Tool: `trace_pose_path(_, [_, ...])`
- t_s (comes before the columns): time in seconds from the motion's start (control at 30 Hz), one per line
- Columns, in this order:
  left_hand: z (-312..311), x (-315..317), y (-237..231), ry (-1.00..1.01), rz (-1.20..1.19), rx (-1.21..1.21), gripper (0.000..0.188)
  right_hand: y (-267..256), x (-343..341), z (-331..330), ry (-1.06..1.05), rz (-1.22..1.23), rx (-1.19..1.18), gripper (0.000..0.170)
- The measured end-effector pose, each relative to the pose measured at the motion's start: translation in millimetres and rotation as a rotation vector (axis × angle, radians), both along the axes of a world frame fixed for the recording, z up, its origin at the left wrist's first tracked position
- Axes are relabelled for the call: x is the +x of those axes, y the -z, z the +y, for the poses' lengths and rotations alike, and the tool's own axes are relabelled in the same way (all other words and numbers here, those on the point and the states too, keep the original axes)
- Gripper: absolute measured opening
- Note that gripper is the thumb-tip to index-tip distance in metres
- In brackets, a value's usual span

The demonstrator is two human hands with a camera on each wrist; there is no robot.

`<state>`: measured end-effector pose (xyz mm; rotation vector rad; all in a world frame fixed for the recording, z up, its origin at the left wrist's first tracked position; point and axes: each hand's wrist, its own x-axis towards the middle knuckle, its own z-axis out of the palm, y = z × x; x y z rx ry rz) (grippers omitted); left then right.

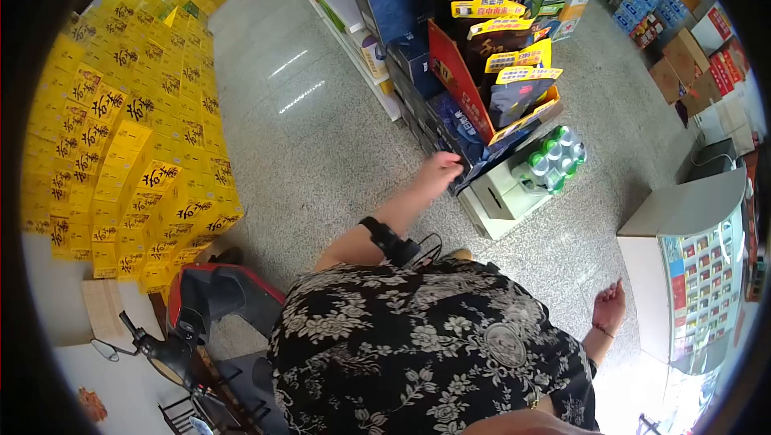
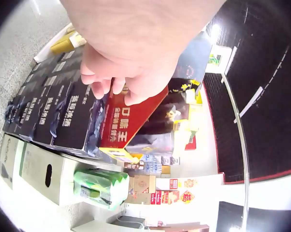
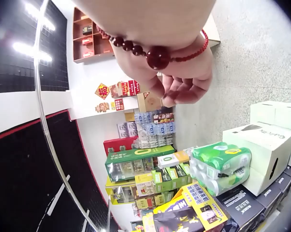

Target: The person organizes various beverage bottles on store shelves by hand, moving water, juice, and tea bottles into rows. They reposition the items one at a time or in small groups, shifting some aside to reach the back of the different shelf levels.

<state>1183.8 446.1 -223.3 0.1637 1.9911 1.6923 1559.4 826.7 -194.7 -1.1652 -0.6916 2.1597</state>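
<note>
Red-sided display box (image 2: 124,116) as datum, atop dark cartons (image 2: 70,113): ease left hand (image 1: 436,175) in from just beside it, fingers loosely curled and seemingly empty, contact unclear, avoiding packets (image 1: 514,102) inside it.

left fingers (image 2: 136,93): contact with red box (image 2: 119,123), if any, hidden | right forearm (image 3: 150,17): cut off, right-wrist view

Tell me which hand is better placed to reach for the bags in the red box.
Left, probably: the left hand is close to the red box and its bags, while the right hand hangs off to the side, farther from them.
</note>
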Motion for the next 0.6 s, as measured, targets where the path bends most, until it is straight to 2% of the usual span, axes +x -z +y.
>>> trace_pose_path(0.03, [26.3, 2.8, -0.7, 0.035, -0.035, 0.053, 0.037, -5.9, 9.1, 16.3, 0.025, -0.025, 0.017, 0.020])
trace_pose_path(0.13, [94.7, 18.2, 22.5, 0.159, 0.102, 0.069, 0.035, -15.0, 47.7, 62.5, 0.102, -0.029, 0.058, 0.017])
trace_pose_path(0.17, [111.1, 31.0, -1.4, 0.206, 0.160, 0.042, 0.033, -6.7, 64.3, 82.3, 0.122, -0.021, 0.066, 0.017])
trace_pose_path(0.23, [145.3, 47.4, -11.7, 0.256, 0.096, 0.067, 0.033, 13.1, 94.8, 118.3, 0.160, 0.037, 0.079, 0.016])
trace_pose_path(0.33, [195.4, 66.7, -18.0, 0.246, 0.037, 0.068, 0.034, 22.4, 114.6, 168.5, 0.188, 0.065, 0.065, 0.021])
trace_pose_path(0.5, [305.6, 94.5, -4.2, 0.199, 0.141, 0.072, 0.035, 32.0, 128.7, 277.7, 0.158, 0.025, 0.064, 0.017])
trace_pose_path(0.6, [367.8, 115.7, -23.3, 0.169, 0.031, 0.133, 0.033, 25.9, 126.3, 344.9, 0.098, -0.003, 0.046, 0.015])
